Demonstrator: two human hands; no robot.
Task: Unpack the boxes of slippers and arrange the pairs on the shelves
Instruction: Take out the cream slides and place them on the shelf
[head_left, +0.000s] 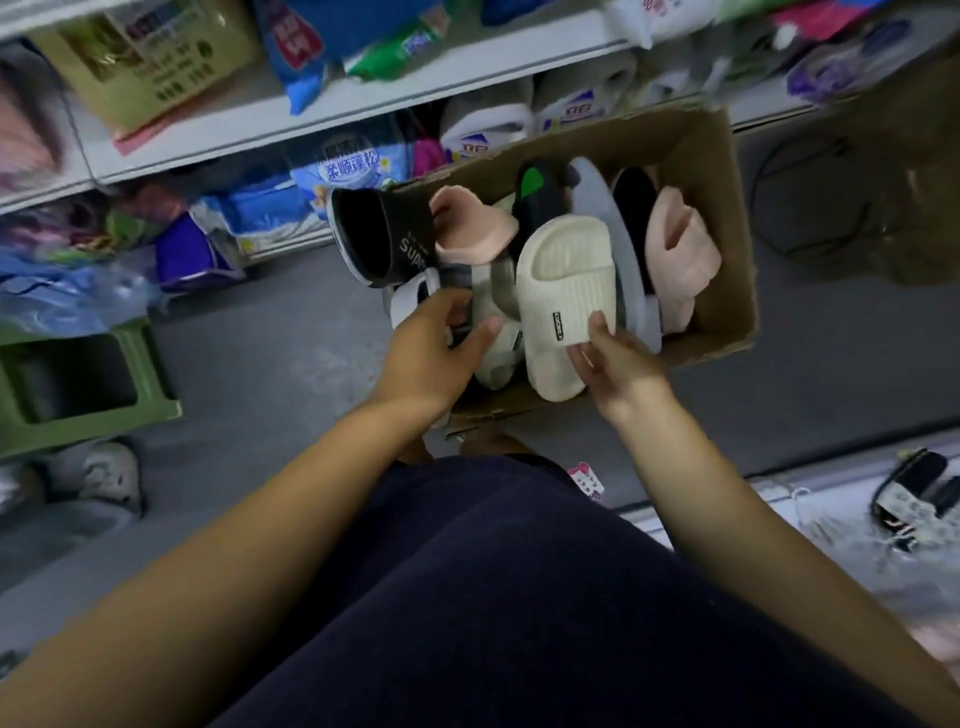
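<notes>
A cream slipper (566, 291) is pinched at its near end by the right hand (615, 364), above the near edge of a cardboard box (727, 208) on the grey floor (291, 338). A second pale slipper (496, 364), just left of it, is gripped by the left hand (431, 353). A pink slipper (680, 249) and a black slipper (384, 239) are packed in the box. Stocked shelves (291, 119) are seen beyond.

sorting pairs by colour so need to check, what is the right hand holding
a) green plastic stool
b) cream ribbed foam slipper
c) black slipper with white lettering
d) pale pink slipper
b: the right hand pinches the cream ribbed foam slipper at its strap, thumb on top, over the brown cardboard box, while the left hand grips a second cream slipper beside it.
</notes>
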